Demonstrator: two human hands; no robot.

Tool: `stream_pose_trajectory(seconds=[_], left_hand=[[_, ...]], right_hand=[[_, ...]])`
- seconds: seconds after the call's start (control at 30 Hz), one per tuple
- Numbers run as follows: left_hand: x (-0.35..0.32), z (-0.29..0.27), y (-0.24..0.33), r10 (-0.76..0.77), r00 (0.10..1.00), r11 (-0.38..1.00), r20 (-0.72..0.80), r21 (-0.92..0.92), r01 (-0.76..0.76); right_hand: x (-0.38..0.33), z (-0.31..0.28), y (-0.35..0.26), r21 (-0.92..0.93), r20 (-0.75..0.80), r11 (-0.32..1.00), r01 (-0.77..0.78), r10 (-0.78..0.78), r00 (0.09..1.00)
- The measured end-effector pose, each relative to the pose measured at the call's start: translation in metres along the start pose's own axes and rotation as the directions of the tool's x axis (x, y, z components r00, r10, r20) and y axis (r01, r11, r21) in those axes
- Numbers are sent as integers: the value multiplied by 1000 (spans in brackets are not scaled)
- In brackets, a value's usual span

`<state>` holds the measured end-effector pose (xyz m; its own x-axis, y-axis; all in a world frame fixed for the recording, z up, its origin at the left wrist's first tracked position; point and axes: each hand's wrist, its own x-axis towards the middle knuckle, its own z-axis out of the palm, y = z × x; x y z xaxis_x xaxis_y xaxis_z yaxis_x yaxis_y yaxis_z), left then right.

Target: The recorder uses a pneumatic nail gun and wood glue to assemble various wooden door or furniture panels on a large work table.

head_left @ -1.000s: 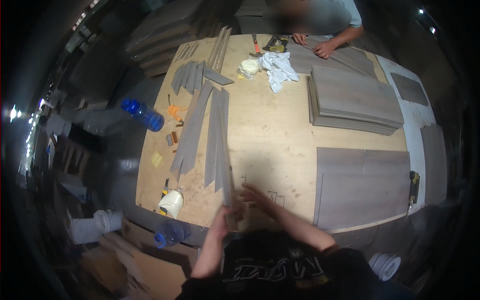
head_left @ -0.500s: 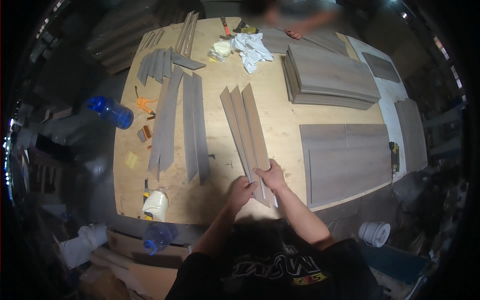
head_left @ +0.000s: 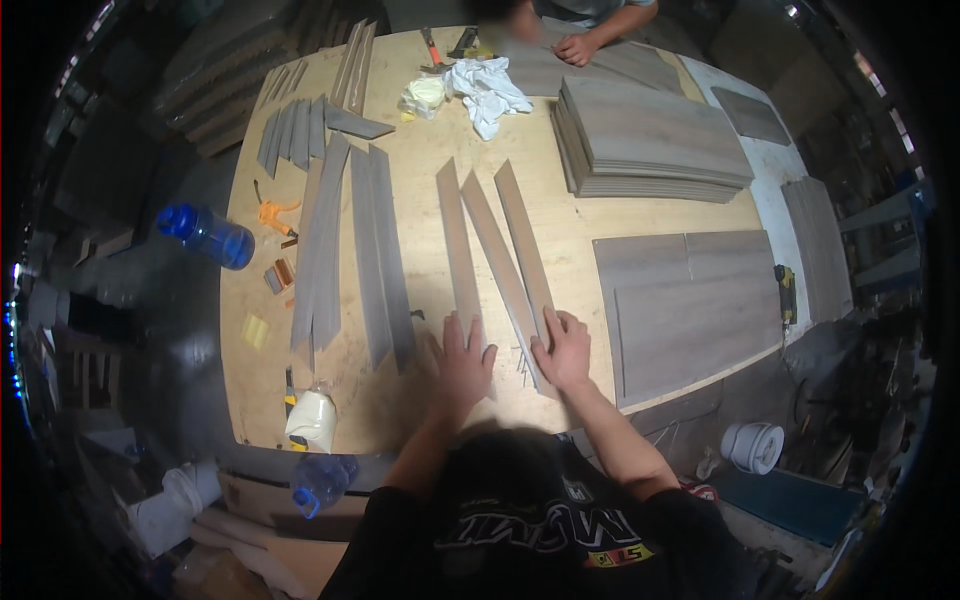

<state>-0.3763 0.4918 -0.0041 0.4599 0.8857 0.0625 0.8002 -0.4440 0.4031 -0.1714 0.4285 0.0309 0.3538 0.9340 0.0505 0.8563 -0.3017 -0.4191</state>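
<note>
Three narrow brown wooden strips with slanted ends lie fanned out on the table in front of me. My left hand (head_left: 465,365) rests on the lower end of the left strip (head_left: 457,240), its fingers stretched out and the thumb apart. With bent fingers, my right hand (head_left: 564,350) grips the lower part of the right strip (head_left: 523,235). Its thumb lies by the middle strip (head_left: 497,245), whose lower end reaches past that hand. The strip ends under both hands are hidden.
Grey strips (head_left: 380,255) lie on the left of the plywood table (head_left: 430,420). Stacked grey panels (head_left: 650,130) and a large panel (head_left: 700,320) are on the right. A blue bottle (head_left: 215,237) stands at the left edge. Another person's hand (head_left: 575,50) works at the far side.
The strips, bunched together and held in both hands before, now lie spread apart on the table. My left hand has moved left and opened over the left strip.
</note>
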Motion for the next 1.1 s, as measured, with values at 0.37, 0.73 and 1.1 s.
stream_pose_trajectory(seconds=[0.37, 0.73, 1.1], left_hand=[[13, -5, 40, -26, 985, 996, 172, -85, 41], [45, -63, -99, -444, 895, 894, -51, 40, 446], [67, -95, -81, -517, 832, 853, 202, 201, 481]], right_hand=[[5, 8, 18, 144, -165, 989, -27, 51, 985], [11, 5, -51, 131, -34, 976, 177, -174, 984], [-1, 21, 0, 58, -70, 998, -27, 31, 997]])
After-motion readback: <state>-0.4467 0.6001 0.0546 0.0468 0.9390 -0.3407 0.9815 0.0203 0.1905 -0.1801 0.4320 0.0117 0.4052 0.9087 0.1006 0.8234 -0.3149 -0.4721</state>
